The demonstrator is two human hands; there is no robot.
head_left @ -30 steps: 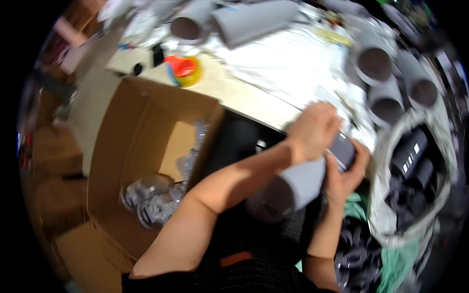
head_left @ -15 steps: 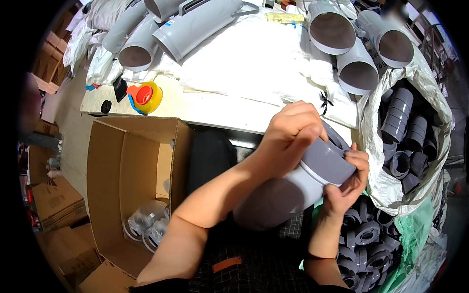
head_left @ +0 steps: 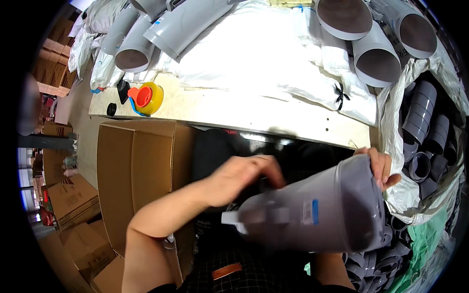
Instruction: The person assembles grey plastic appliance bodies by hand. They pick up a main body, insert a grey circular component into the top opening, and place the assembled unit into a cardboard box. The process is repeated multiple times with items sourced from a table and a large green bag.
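Across my lap lies a large grey plastic pipe fitting (head_left: 322, 219), tilted, with a small blue and white label on its side. Its wide end faces right. My right hand (head_left: 378, 168) grips the upper edge of that end, thumb hidden. My left hand (head_left: 244, 176) hovers just above the narrower left end, its fingertips smeared by motion; whether they touch the fitting is unclear. A white piece (head_left: 230, 219) sticks out beside that blurred end.
An open cardboard box (head_left: 115, 180) stands at my left. Grey pipe fittings (head_left: 376, 61) lie on the white-covered table (head_left: 234, 105), near a yellow tape roll (head_left: 156, 100). At right, a white sack (head_left: 398, 195) holds grey rings; more grey rings (head_left: 364, 266) sit below.
The pipe fitting has turned so its label shows and its wide end points right. My left hand has left the ringed end and moved left; my right hand has shifted up and right.
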